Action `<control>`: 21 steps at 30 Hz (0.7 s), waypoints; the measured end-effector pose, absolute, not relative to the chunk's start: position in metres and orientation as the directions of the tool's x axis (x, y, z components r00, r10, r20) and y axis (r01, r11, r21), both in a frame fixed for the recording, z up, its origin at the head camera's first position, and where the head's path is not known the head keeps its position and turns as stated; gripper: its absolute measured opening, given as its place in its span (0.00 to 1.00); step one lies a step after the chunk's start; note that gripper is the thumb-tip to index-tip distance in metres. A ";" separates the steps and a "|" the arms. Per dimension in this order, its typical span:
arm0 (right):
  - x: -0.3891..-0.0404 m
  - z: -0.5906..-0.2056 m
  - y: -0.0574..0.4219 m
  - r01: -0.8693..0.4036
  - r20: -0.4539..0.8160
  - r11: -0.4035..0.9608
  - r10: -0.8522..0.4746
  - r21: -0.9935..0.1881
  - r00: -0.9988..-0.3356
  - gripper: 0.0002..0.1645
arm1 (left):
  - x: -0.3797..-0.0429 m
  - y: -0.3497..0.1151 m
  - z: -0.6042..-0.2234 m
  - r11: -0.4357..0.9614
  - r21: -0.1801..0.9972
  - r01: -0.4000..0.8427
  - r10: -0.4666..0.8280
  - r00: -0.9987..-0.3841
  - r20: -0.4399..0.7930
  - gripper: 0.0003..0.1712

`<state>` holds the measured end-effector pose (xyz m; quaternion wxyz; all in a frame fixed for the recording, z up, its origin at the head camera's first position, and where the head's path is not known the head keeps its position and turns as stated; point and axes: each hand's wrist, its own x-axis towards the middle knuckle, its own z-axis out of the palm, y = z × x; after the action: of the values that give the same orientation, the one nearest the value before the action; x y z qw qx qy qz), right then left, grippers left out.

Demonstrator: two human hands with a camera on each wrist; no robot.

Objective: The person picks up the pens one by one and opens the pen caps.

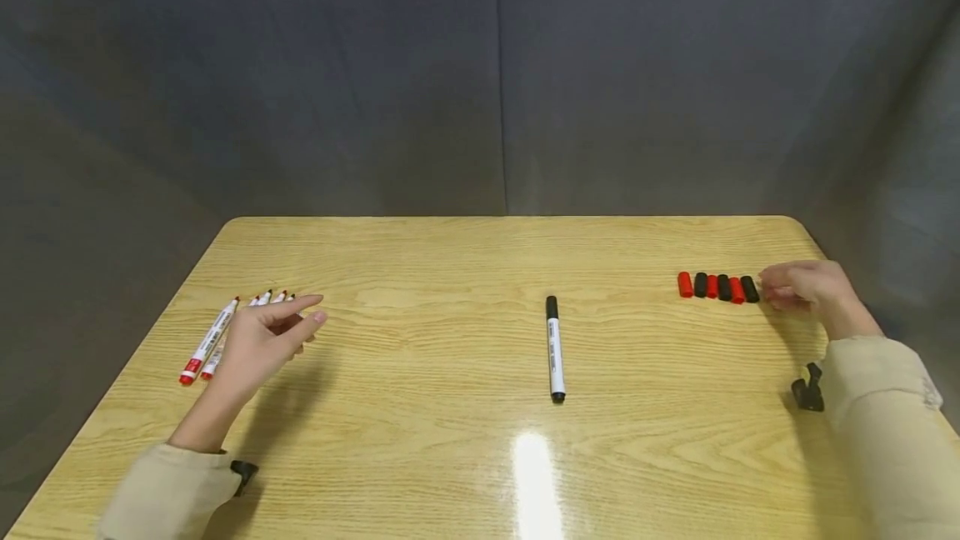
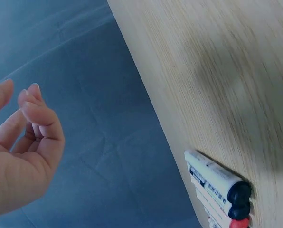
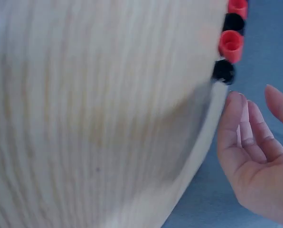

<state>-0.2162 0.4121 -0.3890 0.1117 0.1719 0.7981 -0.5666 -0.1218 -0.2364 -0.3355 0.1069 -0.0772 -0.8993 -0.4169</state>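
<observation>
My left hand (image 1: 258, 344) hovers over the left of the table with its fingers loosely bent and nothing between thumb and fingertips. Below and beside it lie several white markers with bare tips, among them a red one (image 1: 210, 342); the hand partly hides the bunch. At the far right, my right hand (image 1: 810, 288) is beside a row of red and black marker caps, its fingertips close to the end black cap (image 1: 749, 289). In the right wrist view, the right hand (image 3: 255, 152) has its thumb apart from the fingers and holds nothing.
A white marker with a black cap (image 1: 555, 348) lies lengthwise in the middle of the wooden table (image 1: 420, 440). Farthest left in the row is a red cap (image 1: 685, 285). Dark grey cloth (image 1: 375, 90) hangs behind the table and on both sides.
</observation>
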 end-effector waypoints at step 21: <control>-0.160 -0.344 0.385 0.137 -0.139 -0.026 0.087 -0.990 -0.986 0.04 | -0.133 -0.195 -0.349 0.535 0.802 0.267 0.165 -0.963 0.211 0.27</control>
<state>-0.1603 0.3851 -0.3441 0.0174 0.0804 0.6975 -0.7119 -0.1331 -0.1954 -0.3492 0.0547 -0.1237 -0.8743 -0.4662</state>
